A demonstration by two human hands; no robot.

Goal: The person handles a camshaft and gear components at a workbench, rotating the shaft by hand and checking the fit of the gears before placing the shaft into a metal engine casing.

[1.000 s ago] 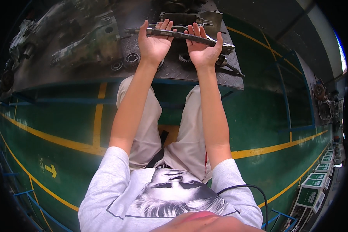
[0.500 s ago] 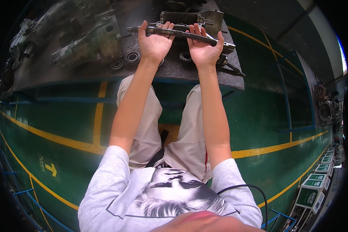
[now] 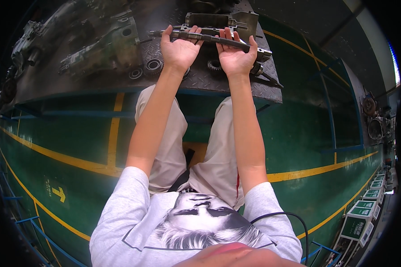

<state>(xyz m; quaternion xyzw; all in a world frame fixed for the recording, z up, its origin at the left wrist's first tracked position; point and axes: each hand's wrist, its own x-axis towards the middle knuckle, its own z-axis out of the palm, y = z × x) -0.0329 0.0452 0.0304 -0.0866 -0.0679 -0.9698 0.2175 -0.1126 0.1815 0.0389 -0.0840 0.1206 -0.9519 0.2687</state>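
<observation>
A long, stepped metal gearbox shaft [image 3: 208, 38] lies across both of my upturned hands above the bench, its right end tilted a little nearer to me. My left hand [image 3: 179, 53] bears it toward the left end, thumb out to the side and fingers under the metal. Near the right end, my right hand [image 3: 237, 60] supports it the same way, fingers loosely curled and thumb raised. Just beyond the hands sits an open metal housing [image 3: 207, 20], partly hidden by fingers and shaft. Below the right hand a small gear [image 3: 213, 66] rests on the bench.
The dark tread-plate bench [image 3: 102, 84] ends just above my knees. Left of my hands lie a bearing ring [image 3: 153, 65], a smaller ring [image 3: 135, 73] and a large gearbox casing [image 3: 125, 41]. A thin geared shaft [image 3: 268, 77] lies near the bench's right edge.
The shaft and both hands have shifted very slightly, with the shaft's left end a touch farther right. My grip looks the same.
</observation>
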